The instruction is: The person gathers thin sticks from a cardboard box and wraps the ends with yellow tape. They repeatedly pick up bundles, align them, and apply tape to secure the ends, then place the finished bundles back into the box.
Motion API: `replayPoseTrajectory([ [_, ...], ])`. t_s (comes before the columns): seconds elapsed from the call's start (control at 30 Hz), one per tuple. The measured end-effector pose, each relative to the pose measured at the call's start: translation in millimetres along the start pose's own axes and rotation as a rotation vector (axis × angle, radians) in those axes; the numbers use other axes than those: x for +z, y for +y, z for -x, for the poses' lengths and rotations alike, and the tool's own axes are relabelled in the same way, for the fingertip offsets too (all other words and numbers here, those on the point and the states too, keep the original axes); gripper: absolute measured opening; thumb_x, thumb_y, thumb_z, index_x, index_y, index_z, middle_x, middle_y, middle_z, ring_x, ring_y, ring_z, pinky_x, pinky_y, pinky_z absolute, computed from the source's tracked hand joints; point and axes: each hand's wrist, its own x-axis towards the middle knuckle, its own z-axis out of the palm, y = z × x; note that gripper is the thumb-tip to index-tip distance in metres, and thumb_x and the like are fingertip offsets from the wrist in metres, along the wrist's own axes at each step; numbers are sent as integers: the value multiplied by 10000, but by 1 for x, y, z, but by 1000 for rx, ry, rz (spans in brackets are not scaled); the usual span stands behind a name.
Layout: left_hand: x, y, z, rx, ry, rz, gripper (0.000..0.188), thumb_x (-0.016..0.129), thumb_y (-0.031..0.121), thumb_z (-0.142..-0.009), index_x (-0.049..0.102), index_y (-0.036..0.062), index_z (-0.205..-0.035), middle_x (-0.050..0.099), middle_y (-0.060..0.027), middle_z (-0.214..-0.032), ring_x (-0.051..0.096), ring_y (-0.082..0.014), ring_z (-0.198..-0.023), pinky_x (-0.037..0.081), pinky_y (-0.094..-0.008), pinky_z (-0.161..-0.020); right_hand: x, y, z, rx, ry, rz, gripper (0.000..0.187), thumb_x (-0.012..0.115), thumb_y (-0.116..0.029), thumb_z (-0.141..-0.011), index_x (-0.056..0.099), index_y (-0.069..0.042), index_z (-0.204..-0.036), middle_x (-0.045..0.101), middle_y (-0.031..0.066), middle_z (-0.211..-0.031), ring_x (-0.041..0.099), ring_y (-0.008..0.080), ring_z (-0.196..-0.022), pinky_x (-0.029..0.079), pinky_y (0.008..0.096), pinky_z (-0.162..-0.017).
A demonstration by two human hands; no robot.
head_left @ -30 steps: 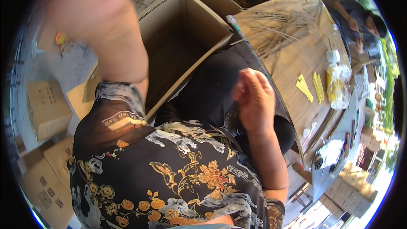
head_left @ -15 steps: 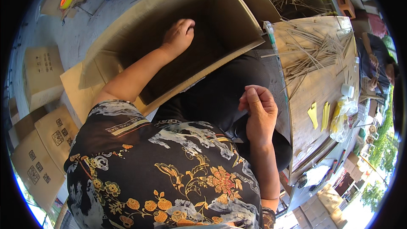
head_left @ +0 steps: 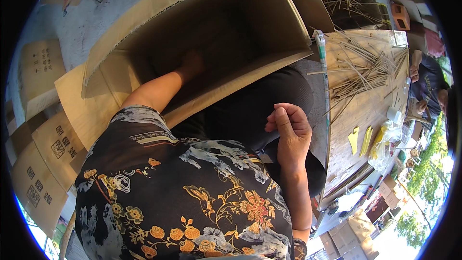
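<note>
So the left hand (head_left: 192, 62) is down inside the big cardboard box (head_left: 276, 14), forearm going in over the near edge. It's really dark in there, so I can't tell how far open the fingers are or if they've got hold of anything. The box sits open right beside the legs, in front and a bit left.

Right hand (head_left: 291, 130) is up over the lap, thumb on top and fingers loosely curled in. Can't tell from this angle if they close on anything.

Just right of that is a wooden table (head_left: 341, 115) with a messy pile of thin sticks (head_left: 368, 65) at its far end. Nearer are 2 little yellow bunches of strips (head_left: 365, 140), then a clear bag (head_left: 382, 147) with yellow stuff inside and a white cup (head_left: 393, 114). Behind the table's far end, another box (head_left: 329, 12) has more sticks, and 1 co-worker (head_left: 428, 82) is off to the right.
</note>
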Motion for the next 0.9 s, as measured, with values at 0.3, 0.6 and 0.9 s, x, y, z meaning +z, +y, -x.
replayPoseTrajectory([
  [0.3,54,-7,-13,-115,46,95,410,592,268,-744,540,-7,-1043,570,-226,-982,568,-349,-887,443,-456,-804,0,1,0,-3,3,1,176,544,-163,-883,562,-7,-962,582,36,-754,526,71,-637,442,189,-602],
  [0.6,50,-8,-12,-68,-36,218,242,557,223,-741,635,29,-862,615,-211,-856,601,-351,-811,482,-448,-726,-3,1,1,18,-11,8,186,547,-175,-882,559,-10,-967,579,32,-768,530,71,-644,448,190,-613],
  [0.9,5,-2,-2,-50,-129,336,219,525,157,-752,624,43,-910,606,-220,-914,584,-377,-862,475,-438,-758,-7,1,1,31,-34,1,195,545,-179,-883,556,-7,-974,572,32,-770,528,76,-654,446,197,-616],
])
